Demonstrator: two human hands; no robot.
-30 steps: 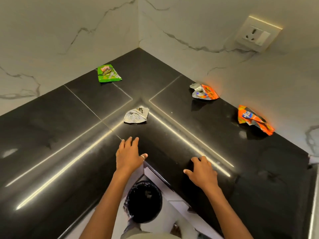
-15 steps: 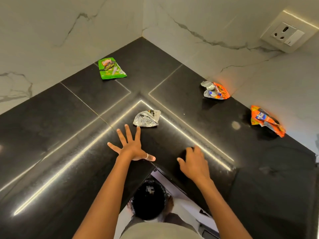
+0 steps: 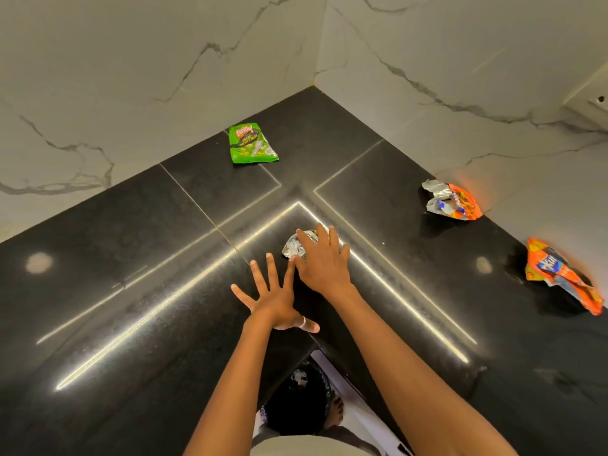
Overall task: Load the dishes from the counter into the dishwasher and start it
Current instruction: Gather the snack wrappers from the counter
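**Silver foil wrapper under the right hand at the corner of the counter**

Black and glossy, the counter (image 3: pixel 131 258) runs in an L along two white marble walls, with bright strips of light reflected across it. A crumpled foil wrapper (image 3: pixel 293 247) lies on the counter near the inner angle of the L, in front of the person. The right hand (image 3: pixel 324 264) reaches forward and lies on top of it. Its fingers (image 3: pixel 333 240) are stretched out and slightly spread across the wrapper, not clenched, and the thumb sits at the wrapper's near edge. Only the left part of the foil shows past the hand.

The left hand (image 3: pixel 271 297) is pressed flat on the counter just beside it, nearer the person. Its fingers are released and splayed wide, and the forefinger tip lies right next to the right thumb. It holds nothing. A pale ring (image 3: pixel 303 322) sits on its thumb.

Three more wrappers lie well apart from the hands:
- a green snack packet (image 3: pixel 251 144) flat near the far corner by the left wall
- an orange and silver wrapper (image 3: pixel 452 202), crumpled, close to the right wall
- an orange wrapper (image 3: pixel 559 274), crumpled, further along the right side

Below the counter's edge, between the forearms, stands a bin (image 3: pixel 296 403) with a black liner. A wall socket (image 3: pixel 592 103) shows at the right edge.
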